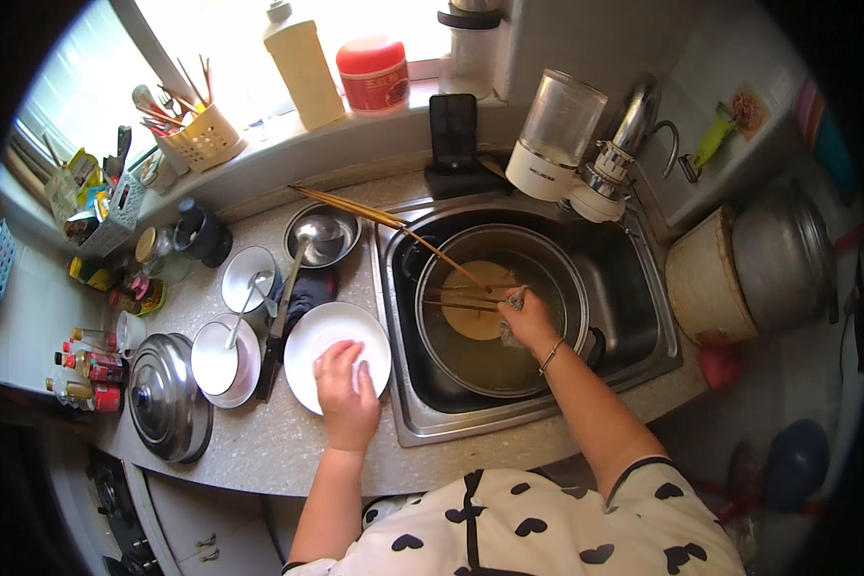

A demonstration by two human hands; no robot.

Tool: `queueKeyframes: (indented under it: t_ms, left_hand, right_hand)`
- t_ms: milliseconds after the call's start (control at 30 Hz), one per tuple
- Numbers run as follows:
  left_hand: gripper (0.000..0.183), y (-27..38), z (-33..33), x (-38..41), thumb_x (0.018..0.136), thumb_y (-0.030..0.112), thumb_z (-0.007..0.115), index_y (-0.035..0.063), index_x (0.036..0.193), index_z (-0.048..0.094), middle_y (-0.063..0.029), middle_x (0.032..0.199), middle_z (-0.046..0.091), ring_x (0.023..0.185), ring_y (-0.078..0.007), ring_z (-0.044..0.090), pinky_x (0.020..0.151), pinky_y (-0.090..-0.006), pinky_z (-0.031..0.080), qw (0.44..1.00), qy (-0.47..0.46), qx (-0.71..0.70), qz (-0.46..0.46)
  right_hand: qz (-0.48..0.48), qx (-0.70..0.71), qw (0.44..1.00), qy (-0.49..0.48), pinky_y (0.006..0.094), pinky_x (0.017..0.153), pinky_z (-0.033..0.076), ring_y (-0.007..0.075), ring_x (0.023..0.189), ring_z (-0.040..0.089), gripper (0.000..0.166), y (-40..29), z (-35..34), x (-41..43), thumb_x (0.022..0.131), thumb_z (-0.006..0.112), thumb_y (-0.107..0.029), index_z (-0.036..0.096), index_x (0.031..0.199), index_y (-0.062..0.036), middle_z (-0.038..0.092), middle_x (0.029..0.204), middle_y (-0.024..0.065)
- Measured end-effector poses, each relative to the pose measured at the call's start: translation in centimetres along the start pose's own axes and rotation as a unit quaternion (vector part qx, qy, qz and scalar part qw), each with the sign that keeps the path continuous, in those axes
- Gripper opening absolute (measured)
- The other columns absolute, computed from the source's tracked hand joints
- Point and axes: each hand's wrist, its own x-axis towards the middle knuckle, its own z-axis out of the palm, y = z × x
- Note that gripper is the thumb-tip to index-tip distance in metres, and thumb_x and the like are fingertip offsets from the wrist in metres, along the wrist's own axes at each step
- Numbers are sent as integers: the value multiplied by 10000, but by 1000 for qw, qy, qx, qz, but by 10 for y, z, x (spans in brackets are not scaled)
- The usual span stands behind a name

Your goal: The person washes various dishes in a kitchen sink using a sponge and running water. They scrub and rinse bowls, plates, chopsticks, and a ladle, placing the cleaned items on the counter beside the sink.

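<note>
My right hand [529,317] is closed around a crumpled grey cloth or scrubber [516,298] inside a large metal pot [423,345], which stands in the steel sink [623,288]. Cloudy water fills part of the pot, and a pale round item [475,327] shows in it. Several chopsticks lie in or over the pot; some rest across its rim [360,207], and two more sit near my right hand. My left hand [347,385] is over the near part of a white plate [309,345] on the counter, its fingers curled and apart; whether they touch the plate I cannot tell.
Left of the plate are a knife [272,360], white bowls [214,358] [248,270], a metal bowl with a ladle [317,240] and a pot lid [165,403]. Behind the sink stand a phone [453,129] and a faucet with a filter [608,173]. Metal pots [777,266] stand at right.
</note>
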Motion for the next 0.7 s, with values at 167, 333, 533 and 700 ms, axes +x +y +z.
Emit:
queueKeyframes:
  t_ms: [167, 333, 533, 700]
  left_hand:
    - [204, 25, 59, 5, 760, -28, 558, -16, 962, 577, -166, 980, 573, 883, -339, 560, 793, -375, 462, 984, -140, -112, 25]
    - [280, 31, 128, 12, 759, -20, 547, -11, 1038, 544, -184, 1101, 543, 1024, -363, 520, 854, -397, 444, 967, -242, -84, -12]
    - [364, 20, 193, 42, 755, 51, 514, 12, 1117, 527, -163, 1211, 492, 1193, -331, 427, 1002, -431, 329, 938, -281, 86, 182]
    - [480, 14, 230, 52, 779, 90, 534, 12, 1246, 460, -176, 1273, 453, 1217, -324, 420, 1028, -438, 294, 888, -307, 229, 255]
  right_hand:
    - [50, -24, 998, -18, 396, 793, 476, 342, 919, 604, 327, 21, -31, 19, 782, 645, -237, 580, 1030, -35, 633, 976, 181]
    - [28, -6, 999, -24, 357, 763, 478, 270, 880, 616, 320, 25, -48, 14, 797, 643, -204, 573, 1049, -19, 639, 936, 147]
    - [-46, -30, 998, -3, 383, 714, 487, 318, 833, 618, 297, 3, -83, -32, 821, 618, -197, 571, 1054, -19, 635, 904, 161]
    - [-79, -44, 996, -13, 400, 676, 487, 328, 792, 612, 269, 19, -86, -58, 829, 607, -178, 575, 1035, -8, 628, 906, 163]
